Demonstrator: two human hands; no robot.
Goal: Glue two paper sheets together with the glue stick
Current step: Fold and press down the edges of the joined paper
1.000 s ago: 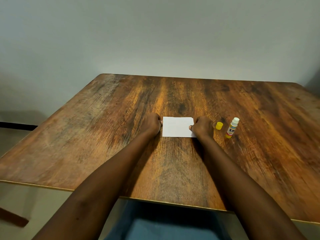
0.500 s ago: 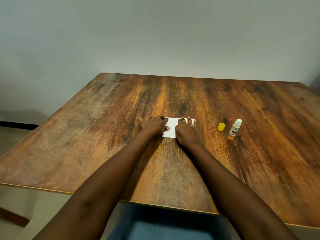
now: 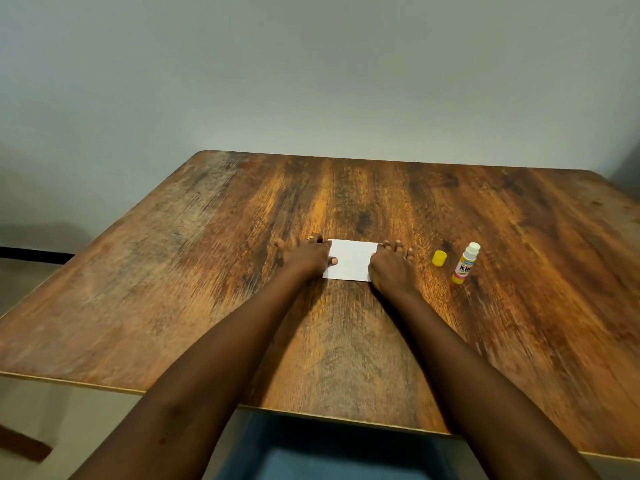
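A small white paper [image 3: 349,258] lies flat in the middle of the wooden table [image 3: 346,341]; whether it is one sheet or two stacked I cannot tell. My left hand [image 3: 304,255] lies flat with spread fingers at the paper's left edge, its thumb touching the sheet. At the right edge my right hand [image 3: 391,266] presses flat, fingers straight. To the right stands the glue stick [image 3: 465,263], uncapped, white top, yellow base. Its yellow cap [image 3: 439,258] sits on the table between the glue stick and my right hand.
A plain grey wall rises behind the table's far edge. The table's near edge runs just above my lap, where blue cloth [image 3: 311,455] shows. Bare wood surrounds the paper on all sides.
Both hands have slid outward from the paper's middle toward its left and right edges, uncovering more of the sheet. The glue stick and cap have stayed put.
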